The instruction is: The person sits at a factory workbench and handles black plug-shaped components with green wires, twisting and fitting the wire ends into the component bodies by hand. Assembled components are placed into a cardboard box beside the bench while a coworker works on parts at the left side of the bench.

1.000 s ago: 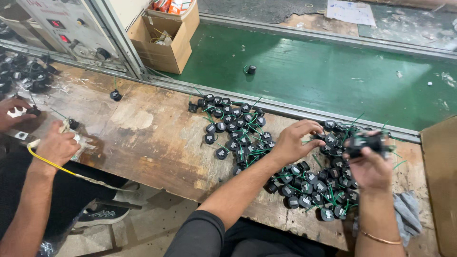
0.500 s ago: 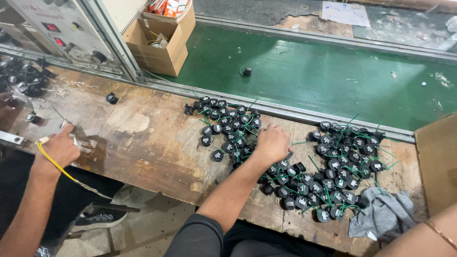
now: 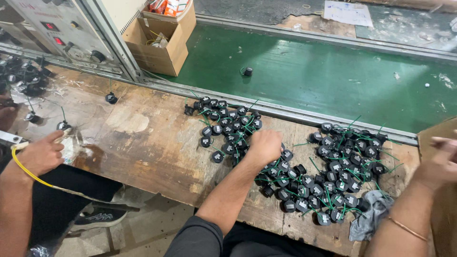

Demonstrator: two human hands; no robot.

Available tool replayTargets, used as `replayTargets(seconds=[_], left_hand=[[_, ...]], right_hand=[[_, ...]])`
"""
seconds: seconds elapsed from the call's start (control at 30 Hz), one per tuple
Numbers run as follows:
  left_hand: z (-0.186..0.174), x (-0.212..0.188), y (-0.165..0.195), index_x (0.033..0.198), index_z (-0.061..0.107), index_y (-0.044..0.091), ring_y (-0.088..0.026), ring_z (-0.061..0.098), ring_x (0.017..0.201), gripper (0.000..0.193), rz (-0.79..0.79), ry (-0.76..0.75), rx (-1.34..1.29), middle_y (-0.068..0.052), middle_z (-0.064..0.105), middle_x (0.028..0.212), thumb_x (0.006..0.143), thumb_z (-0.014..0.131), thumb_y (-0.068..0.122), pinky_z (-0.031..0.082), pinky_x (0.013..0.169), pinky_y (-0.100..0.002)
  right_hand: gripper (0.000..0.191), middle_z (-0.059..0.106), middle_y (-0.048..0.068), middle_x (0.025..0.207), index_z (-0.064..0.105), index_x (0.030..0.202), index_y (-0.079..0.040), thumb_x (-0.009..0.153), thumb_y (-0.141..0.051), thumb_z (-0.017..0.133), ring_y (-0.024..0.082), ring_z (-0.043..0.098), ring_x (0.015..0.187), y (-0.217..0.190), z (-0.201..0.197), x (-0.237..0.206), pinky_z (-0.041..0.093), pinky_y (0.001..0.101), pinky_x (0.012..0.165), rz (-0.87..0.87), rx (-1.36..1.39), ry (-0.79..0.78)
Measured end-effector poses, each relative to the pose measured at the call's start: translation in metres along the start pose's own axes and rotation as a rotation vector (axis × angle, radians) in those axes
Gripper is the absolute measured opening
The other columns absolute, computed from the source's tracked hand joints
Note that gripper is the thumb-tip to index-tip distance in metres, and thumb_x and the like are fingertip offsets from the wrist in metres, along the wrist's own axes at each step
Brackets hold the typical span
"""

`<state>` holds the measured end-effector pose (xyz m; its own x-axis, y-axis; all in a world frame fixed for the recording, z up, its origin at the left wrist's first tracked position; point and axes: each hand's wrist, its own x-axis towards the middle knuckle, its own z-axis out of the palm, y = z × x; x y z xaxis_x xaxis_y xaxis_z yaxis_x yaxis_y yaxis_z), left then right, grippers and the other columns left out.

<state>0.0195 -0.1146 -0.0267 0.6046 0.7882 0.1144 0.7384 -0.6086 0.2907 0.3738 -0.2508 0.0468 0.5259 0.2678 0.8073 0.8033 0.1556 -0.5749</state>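
Several small black round parts with green wires lie in two heaps on the worn wooden bench, one heap point(image 3: 223, 128) in the middle and a bigger heap point(image 3: 342, 171) to the right. My left hand point(image 3: 264, 145) rests knuckles up between the heaps, its fingers curled down onto black parts at the edge of the middle heap. My right hand point(image 3: 442, 159) is blurred at the far right, over the flap of a brown cardboard box point(image 3: 440, 131). What it holds is not visible.
A green conveyor belt point(image 3: 333, 71) runs behind the bench with one black part point(image 3: 247, 71) on it. An open cardboard box point(image 3: 159, 45) stands at the back left. Another person's hand point(image 3: 43, 152) works at the left beside a yellow cable point(image 3: 28, 173). A grey rag point(image 3: 371, 214) lies at the front right.
My left hand drew back from the right heap to the edge of the middle heap. My right hand left the heap with a part, went out of view, and now shows at the right edge.
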Motion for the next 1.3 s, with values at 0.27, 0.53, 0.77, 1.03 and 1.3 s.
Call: replayTargets(seconds=[0.27, 0.53, 0.77, 1.03, 1.3], left_hand=[[-0.042, -0.011, -0.005, 0.086, 0.075, 0.015, -0.031, 0.071, 0.092, 0.035, 0.038, -0.159, -0.186, -0.009, 0.075, 0.088, 0.069, 0.086, 0.044, 0.056, 0.077, -0.046], [-0.026, 0.003, -0.003, 0.089, 0.080, 0.020, -0.030, 0.072, 0.087, 0.015, 0.012, -0.053, -0.318, -0.008, 0.076, 0.083, 0.081, 0.081, 0.033, 0.056, 0.075, -0.046], [-0.011, 0.014, -0.006, 0.097, 0.080, 0.017, -0.023, 0.080, 0.082, 0.019, 0.030, -0.106, -0.740, -0.009, 0.080, 0.090, 0.079, 0.079, 0.021, 0.062, 0.079, -0.037], [-0.005, 0.013, -0.006, 0.090, 0.083, 0.019, -0.031, 0.072, 0.084, 0.023, -0.071, -0.025, -0.245, -0.011, 0.076, 0.086, 0.078, 0.082, 0.038, 0.057, 0.076, -0.044], [-0.043, -0.003, 0.010, 0.095, 0.083, 0.020, -0.022, 0.073, 0.069, 0.019, 0.022, 0.114, -0.643, -0.007, 0.076, 0.078, 0.081, 0.081, 0.034, 0.056, 0.066, -0.036]], right_hand=[[0.023, 0.074, 0.011, 0.095, 0.069, 0.116, 0.001, 0.094, 0.006, 0.067, 0.015, 0.073, 0.083, -0.082, 0.062, -0.064, 0.059, 0.0260, 0.077, -0.203, 0.353, -0.707], [0.023, 0.076, 0.008, 0.089, 0.073, 0.109, -0.001, 0.086, -0.005, 0.075, 0.015, 0.075, 0.079, -0.085, 0.075, -0.084, 0.058, 0.0262, 0.072, -0.148, 0.447, -1.008], [0.027, 0.076, 0.006, 0.086, 0.072, 0.116, -0.001, 0.089, -0.004, 0.072, 0.010, 0.069, 0.072, -0.066, 0.074, -0.089, 0.056, 0.0234, 0.067, 0.045, 0.454, -1.010], [0.027, 0.074, 0.005, 0.087, 0.070, 0.119, 0.000, 0.092, -0.002, 0.071, 0.009, 0.070, 0.078, -0.068, 0.078, -0.096, 0.056, 0.0232, 0.072, -0.017, 0.498, -0.978], [0.040, 0.072, 0.005, 0.096, 0.064, 0.133, -0.001, 0.093, -0.002, 0.071, 0.011, 0.068, 0.089, -0.070, 0.076, -0.095, 0.056, 0.0252, 0.080, 0.125, 0.539, -0.932]])
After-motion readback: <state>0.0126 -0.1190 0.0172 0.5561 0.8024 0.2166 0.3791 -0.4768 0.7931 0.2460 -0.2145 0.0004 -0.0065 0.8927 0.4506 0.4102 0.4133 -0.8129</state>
